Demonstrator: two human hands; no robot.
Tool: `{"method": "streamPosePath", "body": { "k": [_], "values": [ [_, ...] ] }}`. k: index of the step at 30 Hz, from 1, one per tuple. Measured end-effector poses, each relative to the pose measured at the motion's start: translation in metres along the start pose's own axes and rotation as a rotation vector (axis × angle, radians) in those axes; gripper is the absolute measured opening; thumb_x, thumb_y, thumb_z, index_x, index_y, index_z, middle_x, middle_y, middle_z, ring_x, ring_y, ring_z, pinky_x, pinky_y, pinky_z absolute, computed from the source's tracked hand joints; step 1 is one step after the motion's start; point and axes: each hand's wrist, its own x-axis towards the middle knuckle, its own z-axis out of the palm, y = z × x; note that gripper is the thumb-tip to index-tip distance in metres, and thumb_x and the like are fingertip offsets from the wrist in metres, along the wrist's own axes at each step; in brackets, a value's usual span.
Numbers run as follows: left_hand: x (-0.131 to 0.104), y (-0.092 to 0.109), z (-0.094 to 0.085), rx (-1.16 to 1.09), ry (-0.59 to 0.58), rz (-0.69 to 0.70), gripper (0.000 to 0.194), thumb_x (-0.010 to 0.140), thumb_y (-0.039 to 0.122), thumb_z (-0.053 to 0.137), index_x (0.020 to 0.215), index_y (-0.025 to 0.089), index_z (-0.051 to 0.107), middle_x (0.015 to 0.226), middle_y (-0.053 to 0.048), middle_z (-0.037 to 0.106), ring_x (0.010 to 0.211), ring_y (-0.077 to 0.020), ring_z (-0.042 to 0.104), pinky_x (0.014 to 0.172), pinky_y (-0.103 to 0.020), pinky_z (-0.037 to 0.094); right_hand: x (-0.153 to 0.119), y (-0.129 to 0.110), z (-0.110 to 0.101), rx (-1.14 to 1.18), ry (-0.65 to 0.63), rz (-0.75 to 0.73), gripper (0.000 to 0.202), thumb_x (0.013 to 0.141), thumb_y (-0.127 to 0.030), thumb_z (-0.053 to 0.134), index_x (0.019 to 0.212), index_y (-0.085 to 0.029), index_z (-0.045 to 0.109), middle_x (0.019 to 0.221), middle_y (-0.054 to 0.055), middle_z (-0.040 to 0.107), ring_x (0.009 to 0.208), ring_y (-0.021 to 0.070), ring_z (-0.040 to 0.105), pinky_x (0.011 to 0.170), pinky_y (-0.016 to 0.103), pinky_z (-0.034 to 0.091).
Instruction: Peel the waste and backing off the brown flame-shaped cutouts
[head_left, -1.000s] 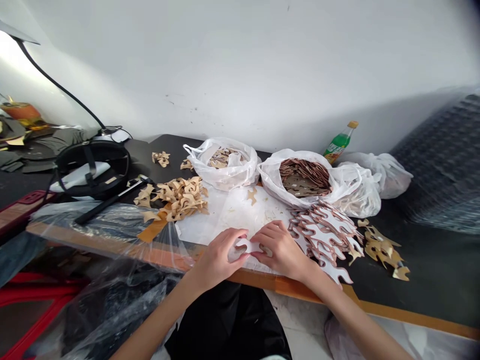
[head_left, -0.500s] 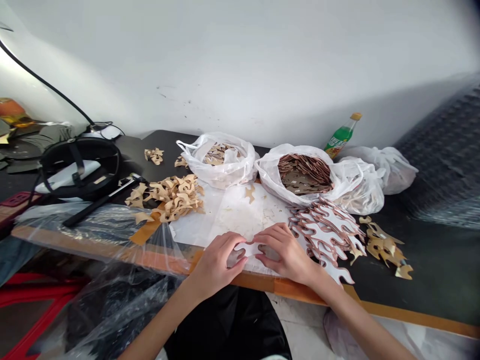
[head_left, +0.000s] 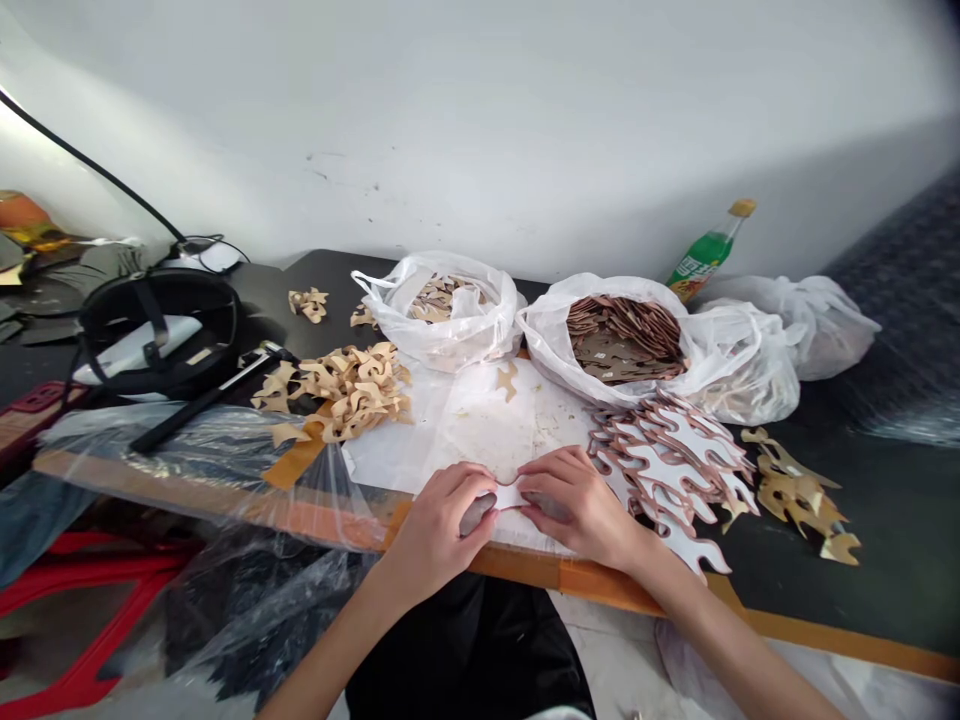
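Note:
Between my two hands is a small white curvy piece (head_left: 510, 496), held over white paper (head_left: 480, 440) near the table's front edge. My left hand (head_left: 450, 515) pinches its left end between thumb and fingers. The right end is in the fingers of my right hand (head_left: 577, 505), closed in the same way. Right of my right hand lies a heap of white pieces with brown edges (head_left: 667, 465). Tan curled pieces (head_left: 352, 390) are piled to the left, and one tan piece (head_left: 507, 380) lies on the paper beyond my hands.
Behind stand an open bag of tan pieces (head_left: 457, 335), an open bag of brown pieces (head_left: 555, 345) and a green bottle (head_left: 705, 258). Gold scraps (head_left: 806, 500) lie right. At left are a black strapped headset (head_left: 157, 330), a black rod (head_left: 202, 405) and a red stool (head_left: 97, 630).
The view has shifted slightly, so the bags and bottle appear farther right. My fingers have moved a little on the white piece, which both hands still hold.

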Motion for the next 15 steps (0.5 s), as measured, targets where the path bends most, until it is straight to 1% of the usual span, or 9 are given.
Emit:
{"method": "streamPosePath", "body": {
  "k": [6,15],
  "values": [
    [0.0004,-0.0024,0.0025,0.007,-0.023,-0.009,0.019,0.095,0.014,0.065,0.111,0.026,0.065,0.122,-0.005,0.068,0.118,-0.0237,0.063,0.104,-0.038,0.05,-0.0021,0.002,0.001,-0.005,0.003,0.005,0.011,0.103,-0.029,0.067,0.113,-0.024,0.07,0.116,0.007,0.077,0.106,0.0242,0.068,0.093,0.043,0.044],
    [0.0001,-0.0019,0.0015,0.016,-0.033,-0.012,0.016,0.097,0.016,0.066,0.109,0.025,0.064,0.123,-0.004,0.067,0.119,-0.0225,0.062,0.105,-0.038,0.049,-0.0019,0.0006,-0.0002,0.007,-0.008,0.029,0.016,0.101,-0.026,0.068,0.117,-0.024,0.069,0.119,0.007,0.075,0.107,0.0245,0.066,0.094,0.043,0.043]
  ]
}}
